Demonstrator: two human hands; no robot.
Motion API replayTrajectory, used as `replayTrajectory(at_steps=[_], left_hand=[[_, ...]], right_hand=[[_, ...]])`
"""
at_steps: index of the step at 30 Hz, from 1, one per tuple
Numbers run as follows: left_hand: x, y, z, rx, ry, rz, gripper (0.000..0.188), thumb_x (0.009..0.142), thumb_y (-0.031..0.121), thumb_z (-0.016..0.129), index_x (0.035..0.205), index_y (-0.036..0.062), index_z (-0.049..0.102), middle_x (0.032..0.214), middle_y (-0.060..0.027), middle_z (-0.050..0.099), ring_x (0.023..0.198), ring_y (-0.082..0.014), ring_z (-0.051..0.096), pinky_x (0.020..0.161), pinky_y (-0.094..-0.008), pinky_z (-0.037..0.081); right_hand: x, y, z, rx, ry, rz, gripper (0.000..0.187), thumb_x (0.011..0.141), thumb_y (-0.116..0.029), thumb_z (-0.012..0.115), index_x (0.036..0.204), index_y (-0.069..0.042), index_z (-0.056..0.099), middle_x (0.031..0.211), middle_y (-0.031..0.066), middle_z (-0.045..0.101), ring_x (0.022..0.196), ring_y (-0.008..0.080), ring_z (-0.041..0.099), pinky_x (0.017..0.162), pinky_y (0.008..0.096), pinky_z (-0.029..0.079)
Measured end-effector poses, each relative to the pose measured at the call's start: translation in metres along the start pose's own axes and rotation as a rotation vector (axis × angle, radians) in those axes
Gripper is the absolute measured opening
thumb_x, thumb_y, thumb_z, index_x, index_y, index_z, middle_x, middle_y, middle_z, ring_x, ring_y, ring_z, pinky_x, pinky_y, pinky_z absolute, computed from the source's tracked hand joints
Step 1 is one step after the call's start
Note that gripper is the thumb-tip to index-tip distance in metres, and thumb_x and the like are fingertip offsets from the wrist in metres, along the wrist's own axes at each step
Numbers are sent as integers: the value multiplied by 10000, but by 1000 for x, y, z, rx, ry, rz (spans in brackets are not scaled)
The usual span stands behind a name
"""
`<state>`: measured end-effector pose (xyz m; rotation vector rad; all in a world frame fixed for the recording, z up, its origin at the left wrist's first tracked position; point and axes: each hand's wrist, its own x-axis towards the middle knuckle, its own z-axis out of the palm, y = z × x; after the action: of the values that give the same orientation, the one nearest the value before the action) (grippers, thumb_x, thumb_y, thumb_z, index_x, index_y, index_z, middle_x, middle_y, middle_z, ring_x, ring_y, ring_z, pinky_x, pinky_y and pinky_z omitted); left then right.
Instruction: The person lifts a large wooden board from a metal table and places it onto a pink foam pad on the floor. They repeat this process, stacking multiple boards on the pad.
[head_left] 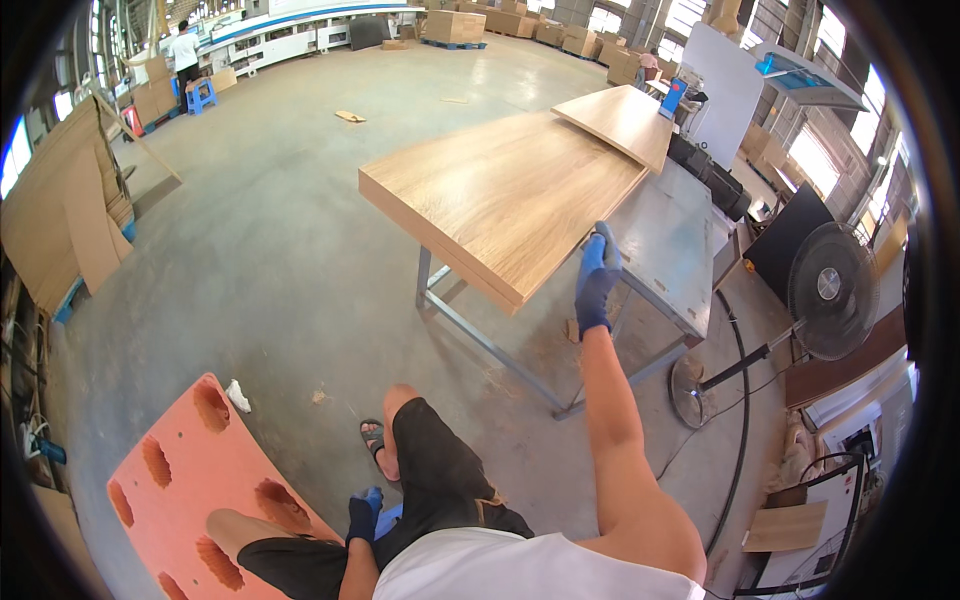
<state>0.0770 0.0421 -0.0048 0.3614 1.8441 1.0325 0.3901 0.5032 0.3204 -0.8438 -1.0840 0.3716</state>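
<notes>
My right hand (598, 272), in a blue glove, reaches forward to the right-hand edge of a stack of wood-grain boards (480, 190). Its fingers close on that edge. The stack lies flat on a grey metal table (672, 250), and its near corner juts past the table's frame. A smaller wood-grain board (622, 118) rests askew on the stack's far end. Low beside my thigh hangs my left hand (364, 514), also gloved in blue; its fingers are too small and partly hidden to read. A light blue patch (388, 520) shows next to it.
An orange slab with holes (180, 470) lies at the lower left, by my leg. Cardboard sheets (75, 210) lean at far left. A pedestal fan (828, 285) and a black cable (742, 400) are at right. Wood scraps (350, 117) lie on the floor. Two people stand far off.
</notes>
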Motion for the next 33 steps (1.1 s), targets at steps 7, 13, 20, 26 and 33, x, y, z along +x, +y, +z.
replayTrajectory(at_steps=[7, 13, 20, 26, 33], left_hand=[[8, -14, -4, 86, 38, -3, 251, 791, 218, 565, 810, -8, 674, 650, -90, 639, 545, -159, 581, 518, -320, 446], [10, -25, -3, 128, 38, 20, 236, 789, 212, 567, 804, 2, 672, 652, -88, 637, 540, -161, 577, 517, -323, 444], [9, -24, -9, 136, -14, -102, 229, 804, 267, 567, 893, 69, 641, 734, -48, 627, 557, -162, 552, 470, -306, 391], [5, -25, -19, 159, 5, -90, 228, 802, 274, 567, 894, 79, 642, 728, -48, 628, 546, -164, 550, 465, -315, 393], [16, -39, -7, 159, 51, -149, 221, 756, 210, 580, 739, 3, 656, 571, -84, 597, 491, -182, 562, 450, -348, 418]], right_hand=[[60, 1, -57, 319, 30, 525, 454, 906, -320, 469, 1269, -48, 448, 1221, 111, 533, 1036, 249, 554, 856, 387, 448], [106, 21, -89, 481, -11, 803, 575, 889, -440, 434, 1333, -84, 349, 1313, 87, 452, 1132, 258, 490, 911, 418, 409], [130, 25, -78, 516, -170, 851, 700, 854, -520, 457, 1351, -48, 310, 1316, 103, 448, 1126, 259, 488, 891, 422, 428], [147, 16, -63, 502, -175, 953, 730, 832, -572, 456, 1320, -38, 359, 1244, 104, 500, 1075, 254, 507, 869, 406, 438], [194, 60, -64, 299, -126, 938, 465, 838, -468, 491, 1159, -132, 479, 1025, 137, 595, 931, 305, 588, 824, 466, 459]])
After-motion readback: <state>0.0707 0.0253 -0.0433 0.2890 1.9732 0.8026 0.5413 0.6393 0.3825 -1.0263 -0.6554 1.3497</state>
